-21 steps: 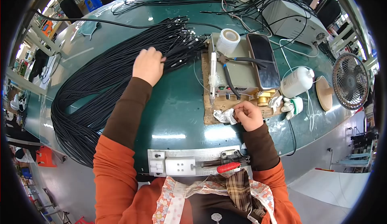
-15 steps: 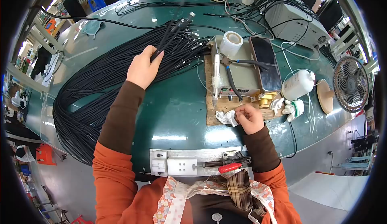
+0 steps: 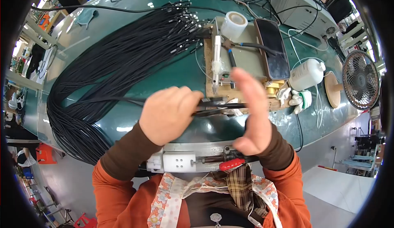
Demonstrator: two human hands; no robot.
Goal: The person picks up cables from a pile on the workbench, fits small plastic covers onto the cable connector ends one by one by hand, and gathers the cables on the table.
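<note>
Several black cables are gripped in my left hand (image 3: pixel 170 113), which is closed round them above the table's front part. Their ends reach right toward my right hand (image 3: pixel 253 117), which is blurred, with its fingers apart and thumb spread beside the cable ends. A long looped bundle of black cables (image 3: pixel 119 55) lies on the green table, its tips fanned out at the back. Below my hands sits a metal fixture with a white block (image 3: pixel 179 162) and a red-handled clamp (image 3: pixel 232 164). Crumpled white tissue (image 3: pixel 234 111) is partly hidden behind the cables.
Right of the bundle, a wooden board (image 3: pixel 208 74) bears a box with a tape roll (image 3: pixel 234 24), pliers (image 3: pixel 230 45) and a phone (image 3: pixel 273 49). Farther right are a white bottle (image 3: pixel 308 74), a glove (image 3: pixel 301 100) and a small fan (image 3: pixel 360 80).
My left hand has come down and right from the bundle, bringing cables to the front. My right hand has let its pinch go and opened. The whole view has shifted slightly.
</note>
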